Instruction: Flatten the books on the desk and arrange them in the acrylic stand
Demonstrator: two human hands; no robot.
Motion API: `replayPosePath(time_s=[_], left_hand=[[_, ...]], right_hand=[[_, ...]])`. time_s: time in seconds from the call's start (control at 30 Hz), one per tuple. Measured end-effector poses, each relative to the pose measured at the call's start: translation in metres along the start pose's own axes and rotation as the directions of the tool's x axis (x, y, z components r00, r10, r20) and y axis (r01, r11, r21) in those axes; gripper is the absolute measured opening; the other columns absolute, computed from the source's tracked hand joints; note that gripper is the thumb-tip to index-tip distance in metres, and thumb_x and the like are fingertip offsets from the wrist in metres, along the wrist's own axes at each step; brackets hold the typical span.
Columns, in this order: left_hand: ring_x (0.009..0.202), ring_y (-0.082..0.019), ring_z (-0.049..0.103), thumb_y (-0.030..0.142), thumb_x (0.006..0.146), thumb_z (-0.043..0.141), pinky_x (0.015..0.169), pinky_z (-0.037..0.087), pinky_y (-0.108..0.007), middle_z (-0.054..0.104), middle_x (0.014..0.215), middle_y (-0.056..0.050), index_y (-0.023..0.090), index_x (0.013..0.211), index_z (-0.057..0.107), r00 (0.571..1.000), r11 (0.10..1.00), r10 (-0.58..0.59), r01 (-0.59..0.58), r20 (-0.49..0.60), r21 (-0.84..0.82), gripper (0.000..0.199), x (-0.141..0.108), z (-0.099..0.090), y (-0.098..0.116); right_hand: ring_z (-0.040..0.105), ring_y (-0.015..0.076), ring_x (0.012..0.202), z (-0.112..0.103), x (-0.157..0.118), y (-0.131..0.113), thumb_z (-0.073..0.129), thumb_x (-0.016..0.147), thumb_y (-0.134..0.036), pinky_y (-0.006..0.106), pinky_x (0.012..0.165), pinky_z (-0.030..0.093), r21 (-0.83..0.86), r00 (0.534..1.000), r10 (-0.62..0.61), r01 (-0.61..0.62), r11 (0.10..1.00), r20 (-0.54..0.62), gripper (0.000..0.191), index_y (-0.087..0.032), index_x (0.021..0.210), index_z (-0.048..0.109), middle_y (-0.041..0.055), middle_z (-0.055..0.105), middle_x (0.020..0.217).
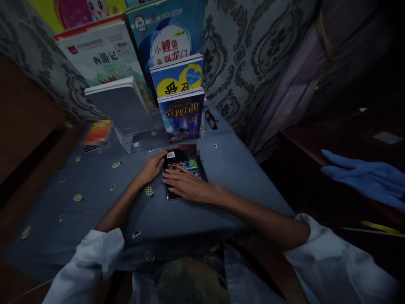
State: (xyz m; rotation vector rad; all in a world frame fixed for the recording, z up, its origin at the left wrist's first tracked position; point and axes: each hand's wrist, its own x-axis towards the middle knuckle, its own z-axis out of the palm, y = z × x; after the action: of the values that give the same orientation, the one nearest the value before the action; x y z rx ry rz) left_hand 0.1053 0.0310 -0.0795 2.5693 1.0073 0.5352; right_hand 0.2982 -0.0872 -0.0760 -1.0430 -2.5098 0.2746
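Note:
A dark case [172, 195] with a barcode label and a strip of colourful pictures lies flat on the blue-grey tablecloth [221, 169]. Across its lower part rests my right hand [185, 183], palm down with the fingers extended. At its upper left edge is my left hand [153, 166], laid low with its fingertips touching the case; nothing is gripped in it. Just behind the case, a dark blue book [182, 120] stands in a clear stand, with a yellow and blue book [177, 80] behind it.
Larger picture books [104, 55] lean at the back left, behind a grey-backed book [118, 107] on a clear stand [126, 142]. Dark glasses [211, 119] lie right of the books. A blue glove [363, 175] rests on a dark surface at the right.

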Motion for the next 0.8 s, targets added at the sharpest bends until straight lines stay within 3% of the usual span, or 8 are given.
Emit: replayPosePath(time_s=[0.37,0.63,0.8], left_hand=[[0.146,-0.022,0.042,0.027,0.102,0.036,0.121,0.034,-0.047,0.048,0.153,-0.013,0.014,0.141,0.053,1.0,0.998,0.025,-0.024,-0.018,0.052,0.045,-0.004,0.013,-0.005],[0.146,-0.022,0.04,0.024,0.102,0.036,0.121,0.033,-0.046,0.046,0.155,-0.014,0.013,0.143,0.051,1.0,0.995,0.022,-0.022,-0.003,0.1,0.045,-0.004,0.015,-0.003],[0.145,-0.025,0.042,0.023,0.101,0.038,0.12,0.035,-0.047,0.049,0.153,-0.016,0.011,0.14,0.052,1.0,0.991,0.014,-0.012,-0.01,0.13,0.043,-0.006,0.012,0.003]], right_hand=[[0.038,0.0211,0.147,0.0,-0.042,-0.035,0.043,0.104,-0.023,0.047,0.125,0.024,0.059,0.996,-0.033,0.028,0.998,0.08,0.039,-0.02,0.14,0.057,0.0058,0.056,0.148],[0.037,0.024,0.147,-0.001,-0.077,-0.022,0.046,0.102,-0.023,0.053,0.123,0.029,-0.046,0.99,0.128,-0.131,0.99,-0.063,0.047,-0.014,0.149,0.045,0.0151,0.049,0.153],[0.034,0.0271,0.148,0.001,-0.093,-0.014,0.051,0.101,-0.027,0.055,0.121,0.032,-0.066,0.973,0.18,-0.191,0.979,-0.142,0.063,-0.016,0.158,0.028,0.0164,0.044,0.157]])
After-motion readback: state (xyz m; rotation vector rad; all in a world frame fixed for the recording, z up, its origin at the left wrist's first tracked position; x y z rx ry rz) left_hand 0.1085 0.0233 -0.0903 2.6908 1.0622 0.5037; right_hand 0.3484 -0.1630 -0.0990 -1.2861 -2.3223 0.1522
